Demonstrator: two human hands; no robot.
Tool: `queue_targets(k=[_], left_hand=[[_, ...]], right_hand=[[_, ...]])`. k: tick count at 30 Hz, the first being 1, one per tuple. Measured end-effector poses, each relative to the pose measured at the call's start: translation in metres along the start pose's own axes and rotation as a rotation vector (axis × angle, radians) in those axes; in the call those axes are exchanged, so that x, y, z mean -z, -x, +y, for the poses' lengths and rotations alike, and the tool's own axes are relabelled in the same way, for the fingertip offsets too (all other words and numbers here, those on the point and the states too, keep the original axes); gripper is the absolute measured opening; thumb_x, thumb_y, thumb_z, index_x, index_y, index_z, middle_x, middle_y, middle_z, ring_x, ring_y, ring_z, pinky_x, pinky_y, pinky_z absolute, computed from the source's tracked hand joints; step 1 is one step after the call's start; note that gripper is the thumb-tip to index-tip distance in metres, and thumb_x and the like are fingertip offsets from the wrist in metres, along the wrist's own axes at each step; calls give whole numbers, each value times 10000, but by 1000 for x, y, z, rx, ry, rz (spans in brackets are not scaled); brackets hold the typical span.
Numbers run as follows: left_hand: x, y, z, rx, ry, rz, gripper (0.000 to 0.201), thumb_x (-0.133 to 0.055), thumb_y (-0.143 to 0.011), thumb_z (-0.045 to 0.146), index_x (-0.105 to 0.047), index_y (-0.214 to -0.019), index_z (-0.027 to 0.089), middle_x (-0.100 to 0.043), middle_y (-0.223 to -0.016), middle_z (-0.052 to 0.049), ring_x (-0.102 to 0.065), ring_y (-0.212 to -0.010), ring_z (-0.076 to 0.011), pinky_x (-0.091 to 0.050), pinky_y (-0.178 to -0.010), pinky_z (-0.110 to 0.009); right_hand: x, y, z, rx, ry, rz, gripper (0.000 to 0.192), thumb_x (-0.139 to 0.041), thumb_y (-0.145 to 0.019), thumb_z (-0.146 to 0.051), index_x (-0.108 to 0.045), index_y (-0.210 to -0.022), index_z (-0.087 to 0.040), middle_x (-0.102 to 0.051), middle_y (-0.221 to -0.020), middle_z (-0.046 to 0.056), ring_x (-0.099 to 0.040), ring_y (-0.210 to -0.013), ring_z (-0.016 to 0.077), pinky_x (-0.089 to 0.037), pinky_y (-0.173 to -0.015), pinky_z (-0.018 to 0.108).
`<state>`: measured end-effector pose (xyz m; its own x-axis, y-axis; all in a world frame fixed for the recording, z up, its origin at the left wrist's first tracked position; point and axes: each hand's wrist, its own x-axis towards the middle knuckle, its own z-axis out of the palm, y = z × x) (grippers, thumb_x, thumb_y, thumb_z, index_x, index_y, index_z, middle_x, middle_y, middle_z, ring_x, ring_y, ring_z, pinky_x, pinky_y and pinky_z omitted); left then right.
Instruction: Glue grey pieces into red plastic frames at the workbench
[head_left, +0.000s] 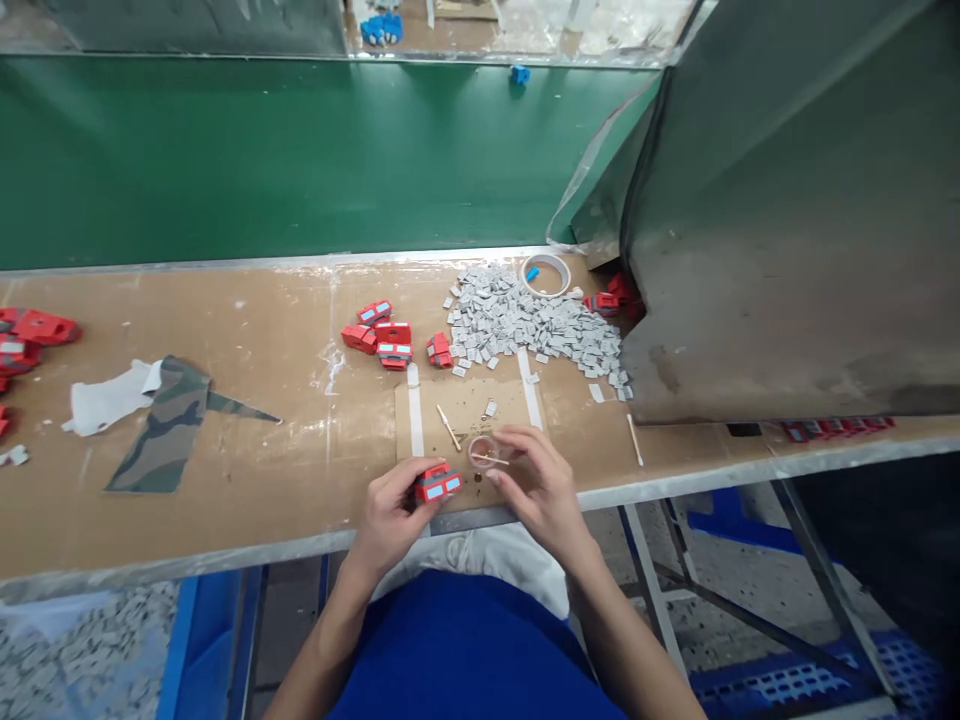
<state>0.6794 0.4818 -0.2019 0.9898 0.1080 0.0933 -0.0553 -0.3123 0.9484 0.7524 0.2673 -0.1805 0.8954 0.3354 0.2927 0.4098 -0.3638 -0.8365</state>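
Red plastic block with pale blue-grey inset tiles (pixel 438 484): pinched in the left hand (pixel 391 515) at the near bench edge, long axis running from 8 to 2 o'clock, tiled face up. Thin wooden stick (pixel 491 459): gripped by the right hand (pixel 541 487), tip pointing toward 9 o'clock over a small clear round cup (pixel 481 450). Heap of small grey tiles (pixel 534 322): at 1 o'clock, well apart.

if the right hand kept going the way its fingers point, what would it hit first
Probably the small round cup just off the right hand fingertips, then the red part in the left hand; depth is unclear.
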Motion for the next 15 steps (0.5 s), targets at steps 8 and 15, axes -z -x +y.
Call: queue_targets(k=[8, 15], left_hand=[[1, -4, -4, -87, 31, 14, 258, -786, -898, 246, -802, -1152, 208, -824, -1052, -99, -793, -927, -215, -649, -820, -285], [4, 2, -1, -69, 127, -24, 384, -806, -884, 228, -786, -1265, 266, -811, -1076, -96, -781, -933, -210, -638, -806, -275]], right_hand=[[58, -65, 59, -18, 383, -25, 192, -542, -1043, -262, -722, -1087, -214, -724, -1039, 95, -683, -876, 233, -559, -784, 358], [53, -112, 107, 52, 676, -190, 186, -557, -1008, -193, -741, -1035, -192, -694, -1024, 120, -655, -919, 264, -521, -823, 370]])
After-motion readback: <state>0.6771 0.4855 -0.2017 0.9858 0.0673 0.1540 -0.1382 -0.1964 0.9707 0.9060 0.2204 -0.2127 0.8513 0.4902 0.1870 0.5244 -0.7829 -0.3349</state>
